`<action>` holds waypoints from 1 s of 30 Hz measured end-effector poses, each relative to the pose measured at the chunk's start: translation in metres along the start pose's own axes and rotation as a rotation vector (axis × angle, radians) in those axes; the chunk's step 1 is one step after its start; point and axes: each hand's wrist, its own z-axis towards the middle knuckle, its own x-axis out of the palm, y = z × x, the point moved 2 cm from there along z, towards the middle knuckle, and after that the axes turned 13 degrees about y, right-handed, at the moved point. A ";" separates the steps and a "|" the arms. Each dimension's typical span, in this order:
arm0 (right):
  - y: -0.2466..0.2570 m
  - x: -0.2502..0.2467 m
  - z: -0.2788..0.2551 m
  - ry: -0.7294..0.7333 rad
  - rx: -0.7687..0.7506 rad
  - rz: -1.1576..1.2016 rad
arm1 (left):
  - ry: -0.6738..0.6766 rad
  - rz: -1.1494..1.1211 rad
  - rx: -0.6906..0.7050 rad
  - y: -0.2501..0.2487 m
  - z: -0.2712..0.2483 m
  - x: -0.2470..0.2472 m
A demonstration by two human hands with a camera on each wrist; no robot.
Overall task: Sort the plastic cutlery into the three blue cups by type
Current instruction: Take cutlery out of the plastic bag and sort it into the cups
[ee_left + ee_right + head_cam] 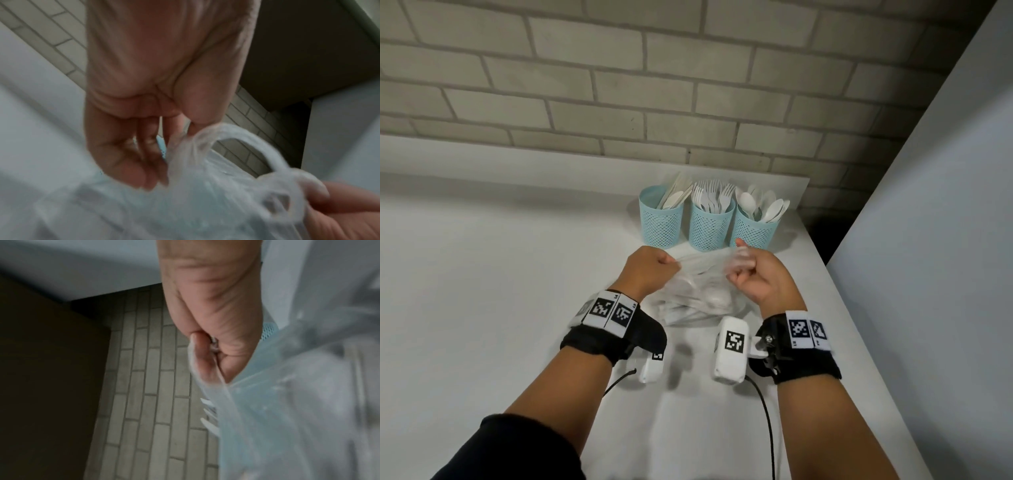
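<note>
White counter [500, 291] is running along a grey brick wall [619, 85] | three blue mesh cups [709, 222] are standing at the back, holding knives, forks, spoons | left hand [650, 270] and right hand [756, 277] are each pinching the clear plastic bag [698, 298] of cutlery, lying just before the cups.

A white surface [500, 274] fills the lower frame, running up to a brick wall. At upper centre, three blue mesh cups stand on it in a row, just beside one another: the left cup [661, 222] with knives, the middle cup [710, 228] with forks, the right cup [753, 229] with spoons. Below them at centre, a clear plastic bag [698, 301] of white cutlery rests on the surface.
</note>
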 end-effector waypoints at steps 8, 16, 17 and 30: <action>0.007 -0.016 -0.003 -0.161 0.070 -1.150 | 0.123 -1.023 -0.189 0.015 0.002 -0.016; 0.004 -0.031 -0.005 -0.121 0.142 -0.157 | 0.335 -1.440 -0.105 0.042 0.007 -0.019; 0.000 -0.034 -0.006 -0.123 0.140 -0.080 | 0.380 -1.451 -0.097 0.044 0.008 -0.018; 0.007 -0.003 0.012 -0.054 -0.351 -1.613 | 0.076 -0.018 -0.292 0.015 -0.017 -0.034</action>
